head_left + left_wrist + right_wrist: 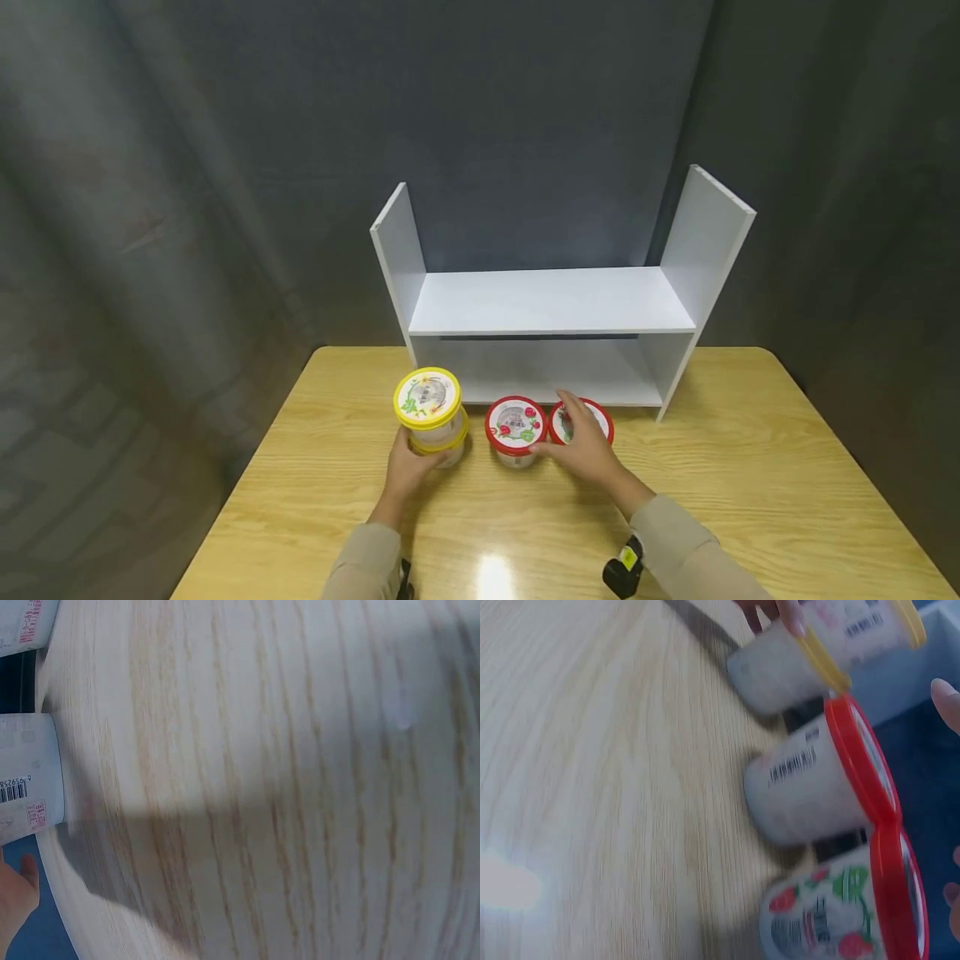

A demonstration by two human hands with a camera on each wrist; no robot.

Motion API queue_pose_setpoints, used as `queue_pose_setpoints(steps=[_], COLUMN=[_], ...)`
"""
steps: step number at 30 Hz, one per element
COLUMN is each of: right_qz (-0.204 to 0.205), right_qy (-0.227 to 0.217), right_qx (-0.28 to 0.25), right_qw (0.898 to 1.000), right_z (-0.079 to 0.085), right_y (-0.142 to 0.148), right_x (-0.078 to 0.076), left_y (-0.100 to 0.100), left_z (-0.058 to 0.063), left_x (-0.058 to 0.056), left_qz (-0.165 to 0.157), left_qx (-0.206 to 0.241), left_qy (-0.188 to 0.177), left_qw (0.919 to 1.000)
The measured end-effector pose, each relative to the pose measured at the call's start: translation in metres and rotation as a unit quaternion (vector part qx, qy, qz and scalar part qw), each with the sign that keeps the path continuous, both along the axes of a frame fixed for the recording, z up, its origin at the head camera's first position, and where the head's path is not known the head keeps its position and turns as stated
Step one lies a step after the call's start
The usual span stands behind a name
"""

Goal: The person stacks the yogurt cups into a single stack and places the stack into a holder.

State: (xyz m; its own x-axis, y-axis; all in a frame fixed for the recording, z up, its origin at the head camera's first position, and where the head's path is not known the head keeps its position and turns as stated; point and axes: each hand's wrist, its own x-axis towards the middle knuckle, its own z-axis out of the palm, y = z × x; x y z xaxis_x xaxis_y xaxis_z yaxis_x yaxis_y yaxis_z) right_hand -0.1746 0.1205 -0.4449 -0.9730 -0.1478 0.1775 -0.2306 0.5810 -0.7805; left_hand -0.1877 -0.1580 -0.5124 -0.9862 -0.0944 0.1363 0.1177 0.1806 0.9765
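Two clear, yellow-lidded tubs are stacked on the table, the upper tub (426, 398) directly on the lower tub (454, 455). My left hand (407, 467) grips the lower one, thumb and fingers around its side. To the right stand two red-lidded tubs side by side, the left tub (516, 427) and the right tub (600, 417), their lids touching in the right wrist view. Over the right one my right hand (585, 450) is spread, its thumb near the left tub's lid and its fingers partly covering the right lid. Printed labels and a barcode (793, 766) face the right wrist camera.
Just behind the tubs stands a white two-level shelf (551, 302) with tall side panels. The wooden table (750, 483) reaches out on both sides, with dark curtains (540, 125) around it. A black device (624, 568) is strapped at the right wrist.
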Motion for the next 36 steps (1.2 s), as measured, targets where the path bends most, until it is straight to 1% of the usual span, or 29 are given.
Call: queue_pose_setpoints(steps=[3,9,11,15,18,23,29,33,36], right_qz=[-0.023,-0.048,-0.054,-0.064,-0.069,-0.072,-0.060,-0.062,-0.067], right_qy=[0.004,0.014,0.020,0.022,0.020,0.003,-0.009,-0.010,-0.013], right_qx=[0.010,0.010,0.011,0.021,0.022,0.018,-0.017,-0.035,-0.039], right_qw=[1.000,0.999,0.998,0.998,0.997,0.997,0.998,0.997,0.997], right_z=[-0.003,-0.009,-0.012,-0.021,-0.026,-0.034,-0.046,-0.048,-0.047], right_y=[0.013,0.029,0.033,0.039,0.042,0.046,0.048,0.048,0.047], right_x=[-0.001,-0.003,-0.004,-0.006,-0.005,-0.005,-0.004,-0.003,-0.003], left_y=[0.002,0.001,0.001,0.001,0.001,0.001,0.001,0.002,0.002], left_z=[0.000,-0.001,0.000,0.001,0.001,-0.001,-0.002,-0.001,-0.001], left_x=[0.000,0.000,0.000,0.000,0.000,0.000,0.000,0.000,0.000], left_qz=[0.004,0.015,0.012,0.007,0.007,0.009,0.011,0.016,0.018], left_qx=[0.003,0.003,0.001,-0.004,-0.009,-0.012,-0.018,-0.020,-0.019], left_qy=[0.000,-0.001,0.001,-0.014,-0.026,-0.020,-0.017,-0.017,-0.013], left_qw=[1.0000,0.9999,0.9999,0.9999,0.9996,0.9997,0.9996,0.9995,0.9996])
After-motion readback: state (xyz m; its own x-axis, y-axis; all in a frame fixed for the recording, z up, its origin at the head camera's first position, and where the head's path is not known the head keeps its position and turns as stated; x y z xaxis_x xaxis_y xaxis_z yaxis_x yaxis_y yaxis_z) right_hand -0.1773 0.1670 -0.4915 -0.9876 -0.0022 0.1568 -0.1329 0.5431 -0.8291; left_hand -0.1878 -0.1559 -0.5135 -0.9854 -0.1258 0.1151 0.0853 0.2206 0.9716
